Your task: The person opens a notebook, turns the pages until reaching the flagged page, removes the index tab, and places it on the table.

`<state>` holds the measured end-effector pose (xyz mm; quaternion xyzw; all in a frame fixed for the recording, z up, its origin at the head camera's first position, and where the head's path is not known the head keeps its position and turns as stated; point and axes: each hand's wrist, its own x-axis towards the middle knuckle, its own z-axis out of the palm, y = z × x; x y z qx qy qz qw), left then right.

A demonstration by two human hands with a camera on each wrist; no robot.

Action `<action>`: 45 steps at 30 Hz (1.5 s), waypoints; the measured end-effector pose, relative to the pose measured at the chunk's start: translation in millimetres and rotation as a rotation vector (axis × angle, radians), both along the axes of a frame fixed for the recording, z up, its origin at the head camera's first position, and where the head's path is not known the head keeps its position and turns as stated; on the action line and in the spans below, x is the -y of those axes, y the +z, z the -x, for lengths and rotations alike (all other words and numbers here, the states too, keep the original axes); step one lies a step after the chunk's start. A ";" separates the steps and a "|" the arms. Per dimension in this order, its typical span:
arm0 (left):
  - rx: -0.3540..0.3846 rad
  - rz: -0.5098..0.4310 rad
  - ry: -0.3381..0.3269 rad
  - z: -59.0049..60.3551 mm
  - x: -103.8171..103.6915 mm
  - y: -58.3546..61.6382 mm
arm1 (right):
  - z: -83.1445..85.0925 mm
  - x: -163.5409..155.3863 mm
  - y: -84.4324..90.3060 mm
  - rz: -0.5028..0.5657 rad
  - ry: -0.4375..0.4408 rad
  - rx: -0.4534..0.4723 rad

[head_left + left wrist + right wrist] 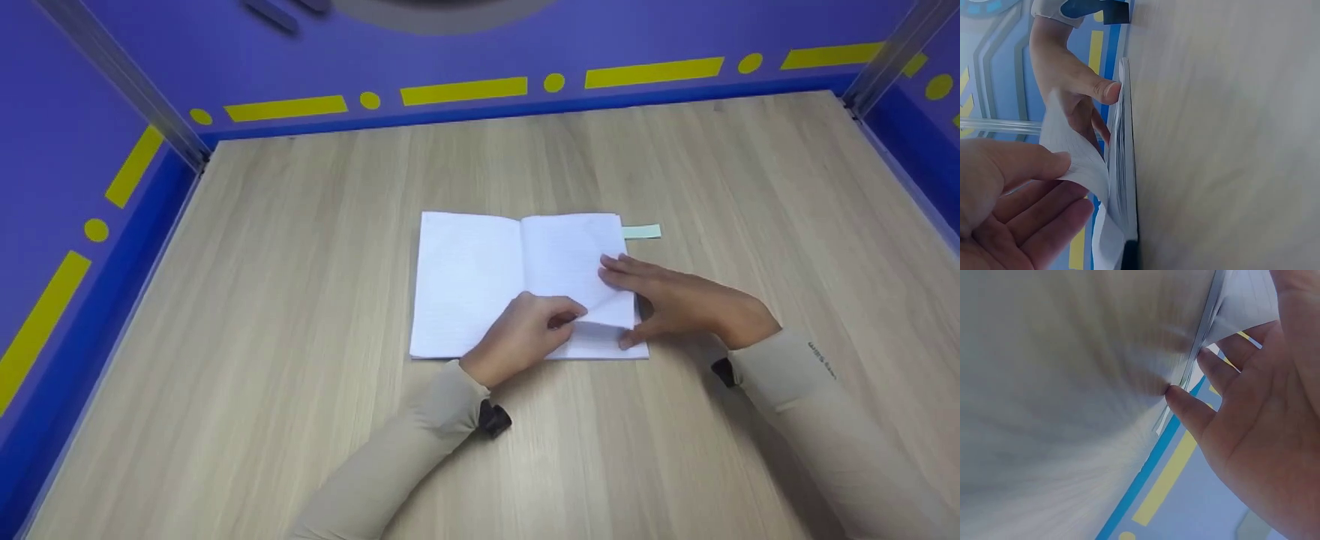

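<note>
At the far left, a purple wall panel (45, 165) with yellow dashes and dots is standing along the edge of the wood-grain desk (300, 285). Moving right, the open notebook (465, 277) is lying flat near the middle of the desk, in front of you. Its open spread is running longest from left to right, while its center fold is pointing away from you, leaning only slightly, toward the back wall (450, 60). Each page is standing taller than wide, its long axis following the fold, and the top edge is facing that wall.

The left page (457, 277) is resting flat. Your left hand (529, 330) is reaching over the near end of the fold, covering it, and is pinching the edge of a lifted page (600, 309) between thumb and fingers. That page is curving up on the right half near its lower edge, with another ruled page showing beneath.

Farther right, your right hand (675, 300) is holding nothing; its fingers are spreading wide, the fingertips resting on the right side of the notebook and the thumb lying near the lower right corner. Above it, a pale green strip (642, 232) is sticking out past the right edge, pointing right.
</note>
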<state>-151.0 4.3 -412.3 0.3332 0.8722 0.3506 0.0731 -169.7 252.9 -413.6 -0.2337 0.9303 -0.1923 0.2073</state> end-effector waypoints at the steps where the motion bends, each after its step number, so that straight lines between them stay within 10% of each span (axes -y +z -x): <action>1: 0.004 -0.016 0.007 0.4 0.5 -0.5 | 0.2 -0.1 -0.5 0.007 -0.009 0.005; 23: 0.227 -0.404 0.237 3.7 20.6 -9.8 | 4.1 -2.1 -0.6 0.093 -0.109 0.058; 45: 0.204 -0.608 0.408 19.2 45.2 9.3 | 1.9 -4.3 0.9 0.065 0.001 0.036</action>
